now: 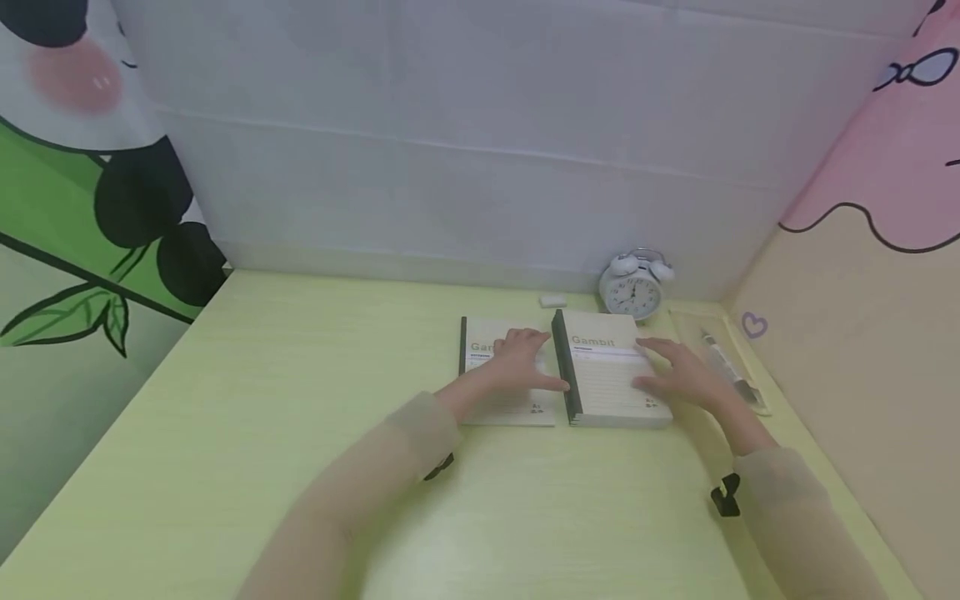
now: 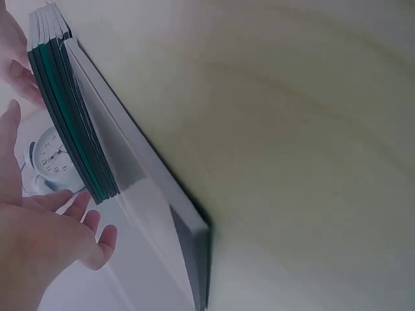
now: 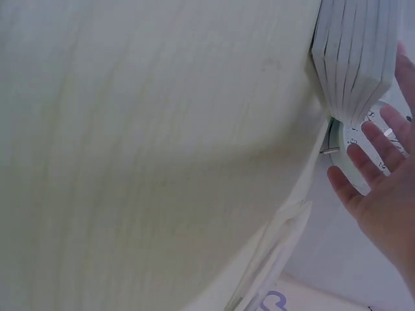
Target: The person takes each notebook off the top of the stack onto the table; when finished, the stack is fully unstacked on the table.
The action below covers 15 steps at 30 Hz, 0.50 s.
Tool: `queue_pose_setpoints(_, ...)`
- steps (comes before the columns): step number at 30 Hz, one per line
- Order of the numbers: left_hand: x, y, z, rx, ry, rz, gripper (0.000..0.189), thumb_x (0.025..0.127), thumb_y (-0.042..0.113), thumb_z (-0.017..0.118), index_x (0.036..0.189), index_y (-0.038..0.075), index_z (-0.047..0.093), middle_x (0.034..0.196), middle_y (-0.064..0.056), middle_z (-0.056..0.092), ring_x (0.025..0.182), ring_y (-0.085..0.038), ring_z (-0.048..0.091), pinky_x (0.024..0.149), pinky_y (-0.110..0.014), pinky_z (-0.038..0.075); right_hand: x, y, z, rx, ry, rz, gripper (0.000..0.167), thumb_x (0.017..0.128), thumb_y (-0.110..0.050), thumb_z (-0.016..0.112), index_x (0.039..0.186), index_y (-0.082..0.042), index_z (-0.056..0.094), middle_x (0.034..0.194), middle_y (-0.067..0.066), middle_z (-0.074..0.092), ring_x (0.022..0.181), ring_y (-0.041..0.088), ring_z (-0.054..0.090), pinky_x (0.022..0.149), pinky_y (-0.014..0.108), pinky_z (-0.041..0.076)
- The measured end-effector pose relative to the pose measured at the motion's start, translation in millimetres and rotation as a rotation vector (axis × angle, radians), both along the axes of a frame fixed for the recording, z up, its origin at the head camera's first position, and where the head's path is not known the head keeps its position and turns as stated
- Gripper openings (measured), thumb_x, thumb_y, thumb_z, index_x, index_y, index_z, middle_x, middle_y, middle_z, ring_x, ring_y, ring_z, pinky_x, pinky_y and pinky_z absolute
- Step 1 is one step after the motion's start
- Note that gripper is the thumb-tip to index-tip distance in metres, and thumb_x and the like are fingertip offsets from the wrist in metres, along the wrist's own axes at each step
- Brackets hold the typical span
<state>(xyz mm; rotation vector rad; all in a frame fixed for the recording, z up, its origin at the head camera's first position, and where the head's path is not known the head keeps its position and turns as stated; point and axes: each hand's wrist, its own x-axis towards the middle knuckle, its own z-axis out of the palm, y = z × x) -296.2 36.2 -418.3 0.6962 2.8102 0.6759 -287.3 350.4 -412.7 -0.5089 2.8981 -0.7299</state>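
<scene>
A stack of several notebooks (image 1: 606,383) labelled "Gambit" lies on the table, dark spines facing left. Just left of it is another white notebook (image 1: 480,408), flat on the tabletop. My left hand (image 1: 519,367) is over this notebook, fingers spread, thumb tip close to the stack's spines. In the left wrist view, the left hand (image 2: 45,236) shows relaxed fingers beside the stacked spines (image 2: 68,123), one of them green. At the stack's right edge is my right hand (image 1: 681,377), thumb and fingers apart. The right wrist view shows its fingers (image 3: 382,146) extended beside the page edges (image 3: 353,61).
A white twin-bell alarm clock (image 1: 633,293) stands behind the stack, with a small white eraser-like block (image 1: 552,301) to its left. Along the right edge lies a clear tray or pouch (image 1: 686,321) with a pen (image 1: 723,358). Walls border the table at back and right.
</scene>
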Motion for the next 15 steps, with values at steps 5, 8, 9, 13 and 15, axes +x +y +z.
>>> queue_pose_setpoints(5, -1.3, 17.6, -2.8, 0.001, -0.040, 0.016, 0.103, 0.071, 0.070, 0.065, 0.148, 0.011, 0.030, 0.150, -0.009, 0.033, 0.138, -0.030, 0.025, 0.108, -0.050, 0.024, 0.9, 7, -4.6, 0.006, -0.054, -0.022, 0.085, 0.081, -0.052, 0.067, 0.145, -0.006, 0.035, 0.148, 0.024, 0.032, 0.134, 0.047, 0.027, 0.105, 0.062, 0.024)
queue_pose_setpoints(8, -1.0, 24.5, -3.5, -0.007, -0.062, 0.022, 0.102, 0.071, 0.069, 0.065, 0.148, 0.010, 0.031, 0.149, -0.009, 0.034, 0.137, -0.029, 0.026, 0.109, -0.049, 0.023, 0.7, 9, -5.5, 0.003, -0.071, -0.024, 0.085, 0.081, -0.053, 0.066, 0.146, -0.008, 0.035, 0.148, 0.024, 0.031, 0.133, 0.048, 0.028, 0.104, 0.063, 0.026)
queue_pose_setpoints(9, -0.7, 25.9, -3.5, -0.008, -0.068, 0.022, 0.101, 0.072, 0.068, 0.066, 0.148, 0.010, 0.031, 0.149, -0.009, 0.035, 0.136, -0.028, 0.027, 0.109, -0.048, 0.024, 0.4, 9, -5.6, 0.005, -0.075, -0.022, 0.085, 0.081, -0.054, 0.066, 0.146, -0.009, 0.034, 0.148, 0.024, 0.031, 0.133, 0.048, 0.028, 0.104, 0.063, 0.026)
queue_pose_setpoints(13, -0.5, 27.8, -3.0, 0.013, -0.088, 0.034, 0.099, 0.072, 0.063, 0.069, 0.147, 0.011, 0.032, 0.147, -0.009, 0.038, 0.134, -0.028, 0.030, 0.108, -0.048, 0.025, 0.1, 8, -5.0, 0.000, -0.090, -0.020, 0.084, 0.082, -0.054, 0.066, 0.146, -0.010, 0.035, 0.148, 0.025, 0.031, 0.132, 0.049, 0.030, 0.103, 0.063, 0.028)
queue_pose_setpoints(15, -0.6, 27.2, -2.2, 0.032, -0.097, 0.043, 0.098, 0.072, 0.061, 0.071, 0.147, 0.012, 0.032, 0.146, -0.009, 0.039, 0.133, -0.028, 0.031, 0.108, -0.047, 0.025, 0.0, 8, -4.7, -0.010, -0.097, -0.019, 0.084, 0.082, -0.053, 0.066, 0.146, -0.010, 0.035, 0.148, 0.025, 0.031, 0.131, 0.049, 0.032, 0.102, 0.063, 0.029)
